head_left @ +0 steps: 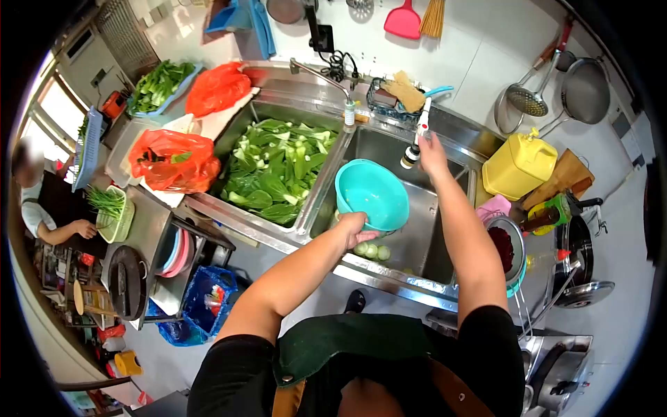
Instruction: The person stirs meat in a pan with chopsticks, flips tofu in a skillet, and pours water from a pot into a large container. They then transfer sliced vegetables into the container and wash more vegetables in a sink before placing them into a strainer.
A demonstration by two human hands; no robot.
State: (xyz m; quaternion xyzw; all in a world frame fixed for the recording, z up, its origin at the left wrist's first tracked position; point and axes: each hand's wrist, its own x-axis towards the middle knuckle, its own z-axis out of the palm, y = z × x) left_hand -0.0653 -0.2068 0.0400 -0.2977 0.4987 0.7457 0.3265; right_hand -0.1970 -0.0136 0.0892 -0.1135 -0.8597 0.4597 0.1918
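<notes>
My left hand [354, 229] grips the near rim of a teal plastic basin [368, 182], held tilted over the right-hand sink bowl [423, 243]. The basin looks nearly bare inside, with a few small specks. My right hand [433, 154] is closed at a white faucet [422, 124] with a red dot, its spout end over the same bowl; the fingers are partly hidden. Several pale green round vegetables [372, 251] lie in the bowl under my left hand. Leafy greens [274, 167] fill the left-hand sink bowl, beside the basin.
Red plastic bags [174, 161] and a tray of greens [163, 87] stand left of the sink. A yellow jug [517, 165], a strainer [506, 247] and pans are on the right. At far left, another person's hand [85, 229] is near a basket of green stalks [115, 214].
</notes>
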